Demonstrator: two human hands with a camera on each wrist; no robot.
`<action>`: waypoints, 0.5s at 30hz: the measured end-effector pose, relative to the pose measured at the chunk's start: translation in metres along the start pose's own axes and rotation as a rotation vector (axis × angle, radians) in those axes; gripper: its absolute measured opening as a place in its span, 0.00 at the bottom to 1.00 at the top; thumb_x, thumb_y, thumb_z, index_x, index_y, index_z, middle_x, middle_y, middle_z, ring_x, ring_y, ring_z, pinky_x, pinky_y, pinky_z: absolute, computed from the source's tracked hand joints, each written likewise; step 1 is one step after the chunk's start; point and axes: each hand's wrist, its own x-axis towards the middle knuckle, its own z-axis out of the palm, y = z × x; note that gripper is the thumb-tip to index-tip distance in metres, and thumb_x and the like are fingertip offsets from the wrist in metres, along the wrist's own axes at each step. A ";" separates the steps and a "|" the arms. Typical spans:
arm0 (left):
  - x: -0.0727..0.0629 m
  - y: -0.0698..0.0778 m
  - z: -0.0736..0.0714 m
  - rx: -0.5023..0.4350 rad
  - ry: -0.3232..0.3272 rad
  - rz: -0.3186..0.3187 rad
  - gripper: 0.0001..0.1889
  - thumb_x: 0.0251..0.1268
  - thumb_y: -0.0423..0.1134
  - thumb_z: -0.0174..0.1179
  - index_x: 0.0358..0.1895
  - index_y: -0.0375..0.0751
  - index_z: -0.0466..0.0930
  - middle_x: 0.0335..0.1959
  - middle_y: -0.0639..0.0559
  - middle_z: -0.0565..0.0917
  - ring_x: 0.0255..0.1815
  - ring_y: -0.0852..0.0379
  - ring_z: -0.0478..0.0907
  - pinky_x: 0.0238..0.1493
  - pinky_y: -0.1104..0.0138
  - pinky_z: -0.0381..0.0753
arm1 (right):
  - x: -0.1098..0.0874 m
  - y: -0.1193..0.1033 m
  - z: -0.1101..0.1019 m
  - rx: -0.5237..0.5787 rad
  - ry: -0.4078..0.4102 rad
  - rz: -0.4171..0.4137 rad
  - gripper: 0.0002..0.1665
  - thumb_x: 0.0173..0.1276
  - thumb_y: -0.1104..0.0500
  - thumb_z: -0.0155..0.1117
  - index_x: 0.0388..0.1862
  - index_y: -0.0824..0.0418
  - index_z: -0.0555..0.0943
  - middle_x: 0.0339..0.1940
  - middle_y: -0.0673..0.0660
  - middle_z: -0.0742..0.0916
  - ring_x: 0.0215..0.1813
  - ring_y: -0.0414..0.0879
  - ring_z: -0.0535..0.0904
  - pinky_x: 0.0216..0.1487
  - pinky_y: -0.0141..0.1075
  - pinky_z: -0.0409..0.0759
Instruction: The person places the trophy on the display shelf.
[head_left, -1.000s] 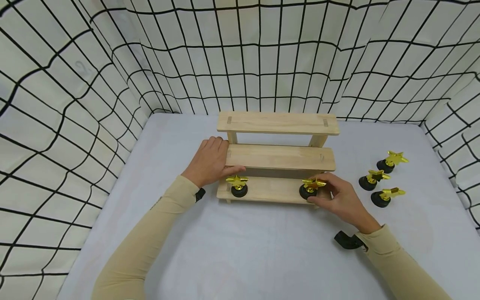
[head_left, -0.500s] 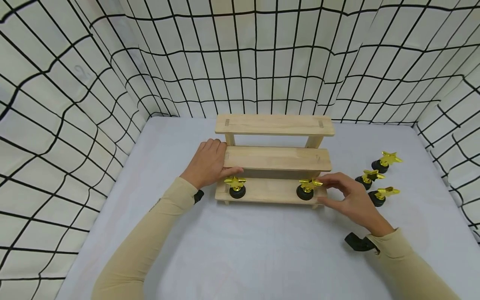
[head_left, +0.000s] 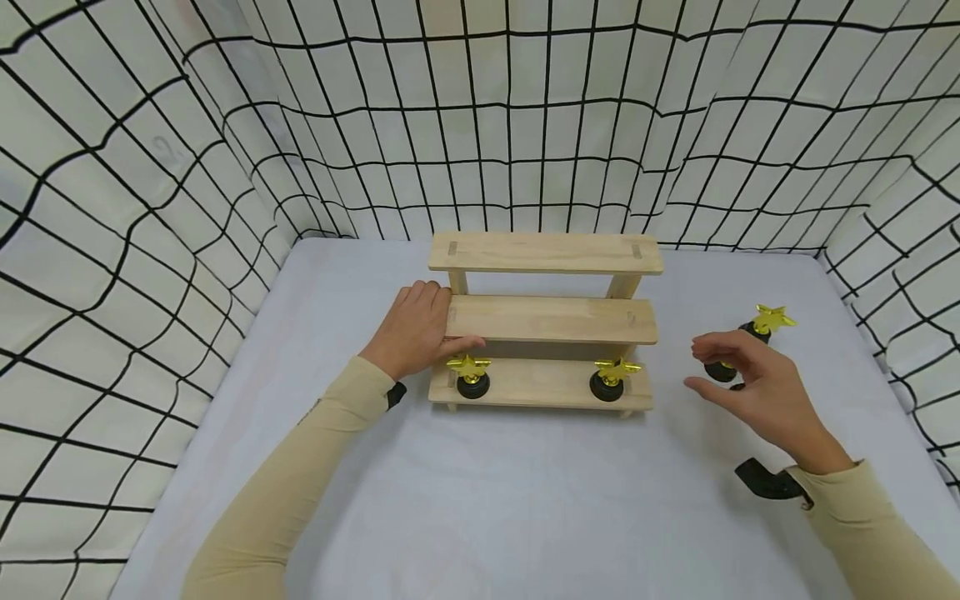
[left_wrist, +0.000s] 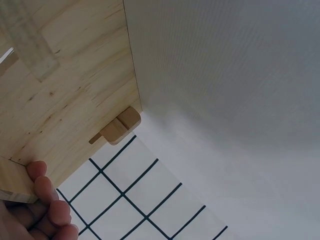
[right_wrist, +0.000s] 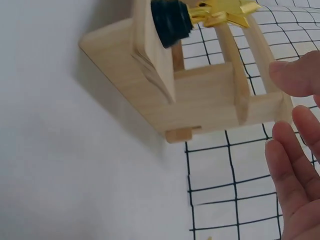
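A three-tier wooden display shelf [head_left: 555,320] stands on the white-covered table. My left hand [head_left: 416,329] grips the left end of its middle board, and the left wrist view shows the fingertips [left_wrist: 46,189] curled round the board's edge. On the lowest board stand two small gold star trophies with round black bases, a left trophy [head_left: 472,380] near my left thumb and a right trophy [head_left: 608,382] near the other end. My right hand [head_left: 772,400] is off the shelf to its right, holding nothing, fingers and thumb apart. Behind it, other star trophies [head_left: 771,321] are partly hidden.
Black wire grid [head_left: 525,125] over white sheeting walls the table's back and both sides. The white tabletop [head_left: 510,500] spreads in front of the shelf, and more of it lies to the right around the loose trophies.
My right hand has let go of the right trophy, which stays on the lowest board, and has moved right over the loose trophies. My left hand keeps its grip on the shelf.
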 end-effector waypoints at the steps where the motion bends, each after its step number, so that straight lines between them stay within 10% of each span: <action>1: 0.000 0.000 0.000 -0.002 0.001 0.000 0.43 0.59 0.77 0.60 0.45 0.33 0.75 0.33 0.45 0.75 0.37 0.47 0.68 0.41 0.59 0.67 | 0.000 0.000 -0.003 -0.003 0.009 -0.005 0.39 0.42 0.84 0.79 0.56 0.65 0.81 0.47 0.44 0.85 0.51 0.27 0.81 0.55 0.15 0.77; 15: 0.000 0.000 -0.002 0.002 -0.008 0.001 0.42 0.60 0.77 0.60 0.45 0.33 0.75 0.34 0.44 0.76 0.38 0.47 0.70 0.41 0.58 0.69 | -0.003 0.006 -0.041 0.051 0.109 -0.048 0.39 0.36 0.92 0.73 0.53 0.77 0.79 0.50 0.42 0.87 0.50 0.33 0.84 0.57 0.20 0.79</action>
